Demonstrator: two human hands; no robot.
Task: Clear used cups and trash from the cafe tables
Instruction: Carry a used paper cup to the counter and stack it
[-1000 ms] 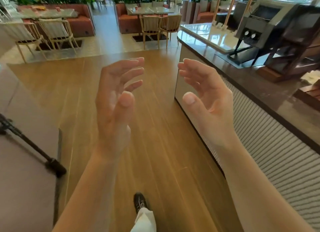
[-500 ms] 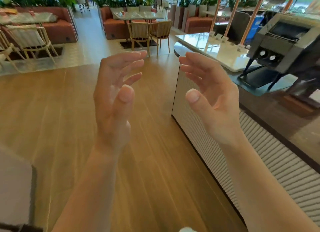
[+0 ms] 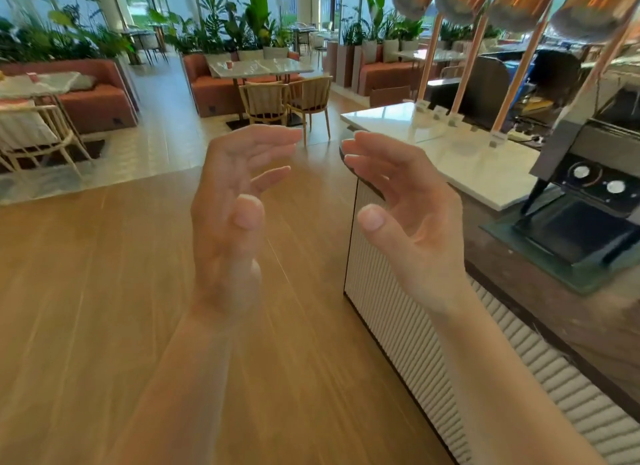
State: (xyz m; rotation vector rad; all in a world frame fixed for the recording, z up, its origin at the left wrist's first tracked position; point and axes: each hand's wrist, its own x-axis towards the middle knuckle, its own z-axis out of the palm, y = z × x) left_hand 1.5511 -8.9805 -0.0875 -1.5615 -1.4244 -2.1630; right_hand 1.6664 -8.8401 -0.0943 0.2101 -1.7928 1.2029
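Observation:
My left hand (image 3: 232, 215) and my right hand (image 3: 405, 211) are raised in front of me, palms facing each other, fingers loosely spread and holding nothing. Far ahead a marble cafe table (image 3: 277, 67) carries a small pink cup (image 3: 232, 64) near its left end. At the far left another table (image 3: 48, 81) has a small red thing (image 3: 33, 77) on it, too blurred to tell what it is.
A ribbed white counter (image 3: 391, 291) with a dark top runs along my right, bearing a toaster machine (image 3: 595, 194) under copper heat lamps (image 3: 519, 0). Wooden chairs (image 3: 284, 100) stand before the far table, sofas and plants behind. Wooden floor (image 3: 104, 274) stretches ahead.
The view has moved forward along the counter and tilted up; the grey surface and dark stand at my left have left the frame. Both hands keep the same raised, empty pose.

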